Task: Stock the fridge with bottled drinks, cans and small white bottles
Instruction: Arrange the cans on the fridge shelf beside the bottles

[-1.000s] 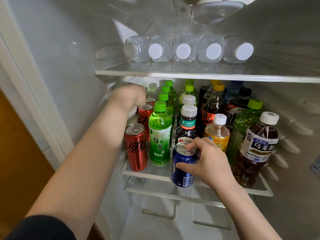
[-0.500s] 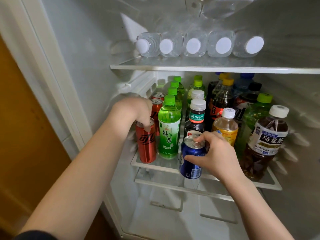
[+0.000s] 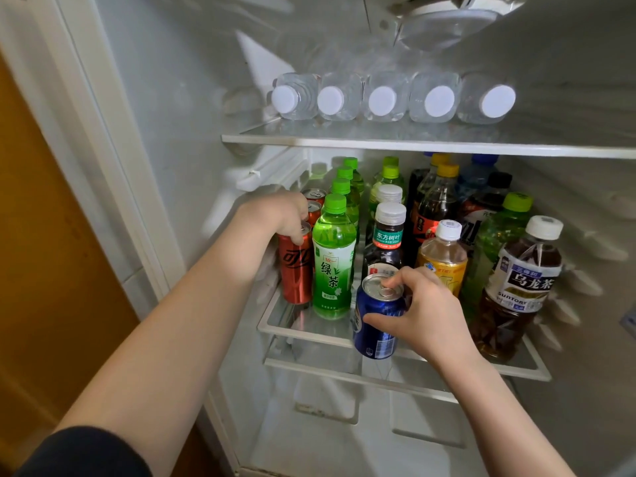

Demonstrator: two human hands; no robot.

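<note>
My right hand (image 3: 426, 315) grips a blue can (image 3: 377, 321) by its top and side at the front edge of the fridge's middle shelf (image 3: 303, 330), in front of a dark tea bottle (image 3: 387, 242). My left hand (image 3: 275, 215) curls over the top of the front red cola can (image 3: 296, 270) at the shelf's left end, next to a green tea bottle (image 3: 333, 259). More red cans (image 3: 314, 196) stand behind it. On the upper shelf (image 3: 395, 142) lie several clear water bottles (image 3: 382, 98) with white caps facing me.
The middle shelf is crowded with upright bottles: a yellow drink (image 3: 444, 256), a Suntory oolong tea (image 3: 512, 294), green and dark bottles behind. The fridge's left wall (image 3: 179, 166) is close to my left forearm. A lower compartment (image 3: 344, 425) lies beneath.
My left hand drew back from the rear cans onto the top of the front red can. My right hand stays on the blue can at the shelf's front edge. The view shifted.
</note>
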